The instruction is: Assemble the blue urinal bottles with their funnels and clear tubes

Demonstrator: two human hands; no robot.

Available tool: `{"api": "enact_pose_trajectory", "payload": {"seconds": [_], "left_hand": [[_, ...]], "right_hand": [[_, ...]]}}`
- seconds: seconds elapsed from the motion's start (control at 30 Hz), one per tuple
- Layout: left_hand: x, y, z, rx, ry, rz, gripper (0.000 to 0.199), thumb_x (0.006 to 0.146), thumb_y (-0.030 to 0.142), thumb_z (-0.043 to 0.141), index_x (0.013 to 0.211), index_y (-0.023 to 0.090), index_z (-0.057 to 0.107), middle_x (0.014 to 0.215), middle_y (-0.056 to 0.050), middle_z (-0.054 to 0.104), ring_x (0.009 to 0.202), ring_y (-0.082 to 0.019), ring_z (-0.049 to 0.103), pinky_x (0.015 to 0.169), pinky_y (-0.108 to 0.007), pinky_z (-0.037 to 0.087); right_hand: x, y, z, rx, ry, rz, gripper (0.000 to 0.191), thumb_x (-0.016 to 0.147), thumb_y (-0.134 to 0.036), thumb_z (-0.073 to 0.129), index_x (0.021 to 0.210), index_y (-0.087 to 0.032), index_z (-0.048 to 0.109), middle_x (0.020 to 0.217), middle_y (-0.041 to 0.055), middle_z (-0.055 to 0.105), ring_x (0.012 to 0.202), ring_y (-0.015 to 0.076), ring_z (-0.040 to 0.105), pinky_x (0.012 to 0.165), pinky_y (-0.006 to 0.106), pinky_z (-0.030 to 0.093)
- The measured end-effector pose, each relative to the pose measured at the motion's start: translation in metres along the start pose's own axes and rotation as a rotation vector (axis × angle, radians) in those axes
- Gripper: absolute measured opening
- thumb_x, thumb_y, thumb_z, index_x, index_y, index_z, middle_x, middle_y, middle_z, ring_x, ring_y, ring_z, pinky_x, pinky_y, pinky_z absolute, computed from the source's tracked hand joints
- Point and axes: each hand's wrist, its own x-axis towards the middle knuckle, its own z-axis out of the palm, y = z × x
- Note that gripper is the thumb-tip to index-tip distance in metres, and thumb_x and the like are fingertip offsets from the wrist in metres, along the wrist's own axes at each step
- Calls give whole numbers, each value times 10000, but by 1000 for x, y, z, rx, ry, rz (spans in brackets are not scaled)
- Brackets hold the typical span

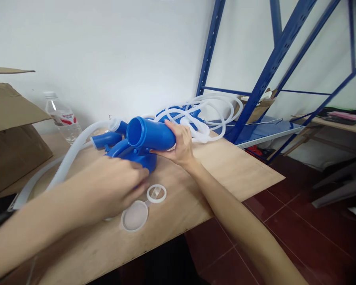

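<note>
My right hand (180, 142) grips the wide neck of a blue plastic urinal bottle (154, 134), its round mouth facing toward me and to the left. In front of the bottle's body and handle, my left hand (121, 184) is blurred by motion with its fingers bent; whether it grips anything is hidden. Below it on the table lies a whitish round cap (135, 215) joined by a strap to a white ring (156, 201). Another blue spout (106, 140) with a white ribbed hose (74, 154) lies just behind.
Coiled white tubing (222, 99) and more blue parts lie at the back right. A water bottle (63, 118) and an open cardboard box (14, 138) stand at the left. A blue metal rack (261, 75) rises beyond the wooden table (240, 174).
</note>
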Motion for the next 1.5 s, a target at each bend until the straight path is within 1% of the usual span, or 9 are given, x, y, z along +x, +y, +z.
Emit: {"api": "enact_pose_trajectory", "payload": {"seconds": [0.1,0.23,0.43,0.6,0.73,0.87,1.1,1.23,1.5], "left_hand": [[7,-2,-36,197,180,-80,459,1007,571,517,687,245,560,550,35,521,402,-134,385,507,-311,445],[5,-7,-38,188,373,-303,680,918,850,451,1209,259,621,1090,-39,687,849,-230,712,659,-325,580],[-2,-25,-11,129,427,-198,757,966,708,558,1509,204,406,1319,-115,688,1028,-287,764,844,-398,642],[-4,-28,-26,251,278,-117,558,1028,640,490,1389,222,570,1162,-93,741,824,-243,760,626,-322,594],[-24,-32,-29,248,400,-102,487,1003,644,567,1258,235,634,1092,-65,764,820,-220,755,635,-301,600],[-56,-33,-6,141,546,-168,553,950,564,713,1373,234,577,1216,-83,763,975,-243,773,818,-341,654],[-72,-10,28,144,620,-110,661,915,551,767,1443,216,553,1182,-104,759,978,-264,787,820,-373,694],[-67,-3,28,147,624,-80,608,958,527,724,1428,181,552,1097,-117,780,937,-263,794,770,-355,694],[-76,-14,33,203,608,-41,604,903,543,778,1348,165,621,1057,-154,786,878,-303,804,650,-357,671]], "right_hand": [[1,-4,-1,0,-47,43,883,832,-753,723,1492,-211,498,1324,189,710,1139,366,689,1031,560,523],[3,-17,-6,71,-106,7,964,805,-762,739,1536,-200,458,1355,184,693,1158,373,697,1016,554,572],[14,-26,-17,136,-49,-171,950,873,-730,694,1604,-218,369,1301,149,722,1076,345,740,912,484,628],[34,-31,-32,222,-226,-221,909,908,-743,648,1601,-204,412,1191,129,743,991,307,716,901,476,615],[39,-59,-72,196,-340,54,641,975,-688,587,1427,-234,618,1393,158,651,1286,360,622,1089,576,533],[18,-93,-107,382,-343,570,314,1068,-491,547,1071,-257,757,985,58,782,892,237,755,707,358,627],[-9,-123,-85,951,-341,1233,467,997,-658,585,1127,-239,745,991,60,777,719,167,686,626,301,567],[-7,-127,-74,1182,-190,1376,389,925,-613,721,908,-224,699,865,23,708,702,140,627,554,241,477],[-5,-135,-64,1318,-183,1497,520,800,-631,807,692,-199,538,573,-75,430,476,63,367,438,197,283]]}}
